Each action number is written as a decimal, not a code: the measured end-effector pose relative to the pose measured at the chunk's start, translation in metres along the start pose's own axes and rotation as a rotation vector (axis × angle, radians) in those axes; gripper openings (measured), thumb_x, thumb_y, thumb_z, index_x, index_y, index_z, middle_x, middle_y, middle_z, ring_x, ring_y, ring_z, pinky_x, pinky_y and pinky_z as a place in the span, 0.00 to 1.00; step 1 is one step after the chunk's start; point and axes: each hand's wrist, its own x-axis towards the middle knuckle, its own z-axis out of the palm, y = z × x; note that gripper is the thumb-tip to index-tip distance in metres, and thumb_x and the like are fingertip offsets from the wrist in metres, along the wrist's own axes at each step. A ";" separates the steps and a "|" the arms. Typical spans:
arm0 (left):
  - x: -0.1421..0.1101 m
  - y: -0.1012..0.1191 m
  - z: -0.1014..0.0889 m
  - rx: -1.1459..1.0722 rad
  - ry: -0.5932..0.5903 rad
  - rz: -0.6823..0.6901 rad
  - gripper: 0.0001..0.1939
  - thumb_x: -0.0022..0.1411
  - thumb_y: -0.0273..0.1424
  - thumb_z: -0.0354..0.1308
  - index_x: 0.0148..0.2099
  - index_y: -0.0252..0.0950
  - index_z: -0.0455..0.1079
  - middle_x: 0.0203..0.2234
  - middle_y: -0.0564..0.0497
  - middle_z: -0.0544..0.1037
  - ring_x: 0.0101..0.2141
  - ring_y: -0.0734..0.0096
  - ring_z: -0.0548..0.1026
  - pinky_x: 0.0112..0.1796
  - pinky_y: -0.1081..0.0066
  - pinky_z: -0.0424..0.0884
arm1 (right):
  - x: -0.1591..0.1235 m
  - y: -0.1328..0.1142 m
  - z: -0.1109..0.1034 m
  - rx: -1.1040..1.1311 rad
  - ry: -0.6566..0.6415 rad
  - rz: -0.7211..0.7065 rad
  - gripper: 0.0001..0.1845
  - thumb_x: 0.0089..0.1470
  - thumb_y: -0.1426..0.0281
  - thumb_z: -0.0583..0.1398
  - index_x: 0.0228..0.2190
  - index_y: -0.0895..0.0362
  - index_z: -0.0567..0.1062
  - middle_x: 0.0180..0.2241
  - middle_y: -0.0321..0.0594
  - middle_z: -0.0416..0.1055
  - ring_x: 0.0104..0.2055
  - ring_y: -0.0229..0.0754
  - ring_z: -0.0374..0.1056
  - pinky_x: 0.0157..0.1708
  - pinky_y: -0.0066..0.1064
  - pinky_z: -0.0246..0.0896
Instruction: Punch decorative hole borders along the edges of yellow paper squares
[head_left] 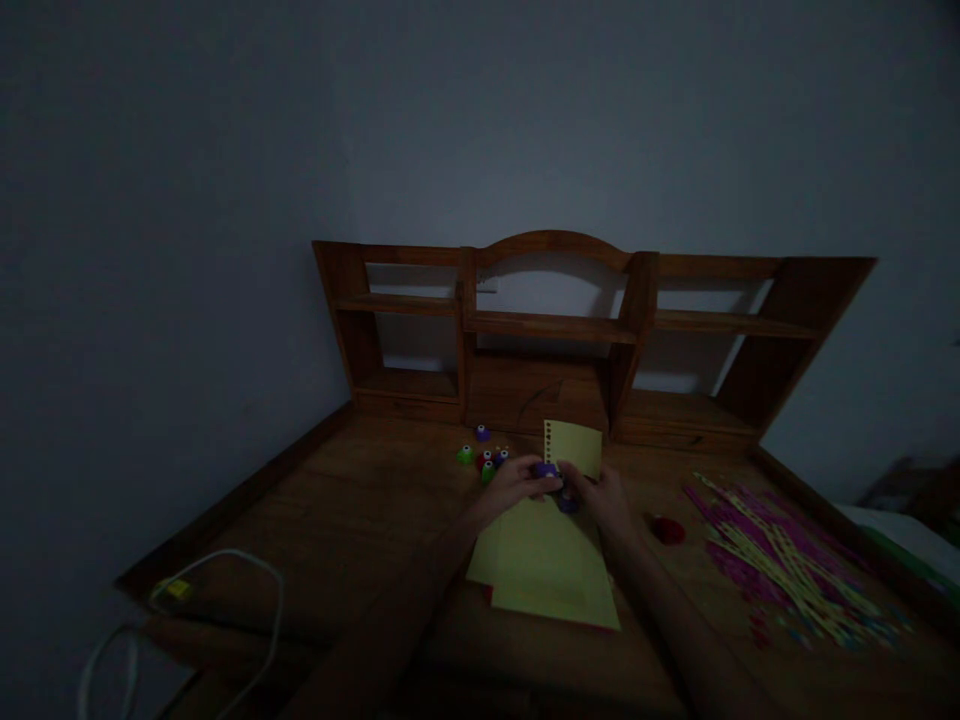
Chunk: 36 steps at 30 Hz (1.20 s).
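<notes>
Over the sheets of yellow paper (547, 565), my left hand (517, 483) pinches a small purple piece (547, 469). My right hand (596, 492) is closed close against it, its fingertips by a second dark purple piece (568, 503); the dim light hides exactly what it grips. Behind the right hand lies a smaller yellow sheet (577, 445) with a row of holes down its left edge. Left of my hands sit several small figures with round white eyes, among them a green figure (465, 454) and a purple figure (481, 433).
A dark red round thing (669, 530) lies right of my right forearm. Beyond it spreads a pile of pink and yellow strips (780, 550). A wooden shelf unit (547, 325) spans the table's back. A white cable (277, 600) loops at the front left.
</notes>
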 end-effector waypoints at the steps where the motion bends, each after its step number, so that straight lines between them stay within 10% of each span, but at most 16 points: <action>1: 0.001 -0.001 -0.001 0.004 -0.004 0.010 0.23 0.45 0.42 0.71 0.40 0.31 0.73 0.32 0.48 0.76 0.29 0.74 0.72 0.29 0.74 0.66 | 0.001 0.001 0.000 -0.007 -0.001 -0.006 0.26 0.42 0.48 0.65 0.23 0.61 0.74 0.18 0.42 0.72 0.19 0.40 0.66 0.19 0.28 0.59; 36: -0.009 0.019 -0.003 0.041 -0.044 -0.043 0.21 0.53 0.45 0.65 0.41 0.33 0.77 0.36 0.45 0.76 0.35 0.67 0.73 0.32 0.73 0.69 | 0.002 0.006 0.001 -0.041 -0.036 0.005 0.24 0.42 0.51 0.66 0.25 0.62 0.77 0.22 0.46 0.75 0.21 0.42 0.69 0.20 0.28 0.60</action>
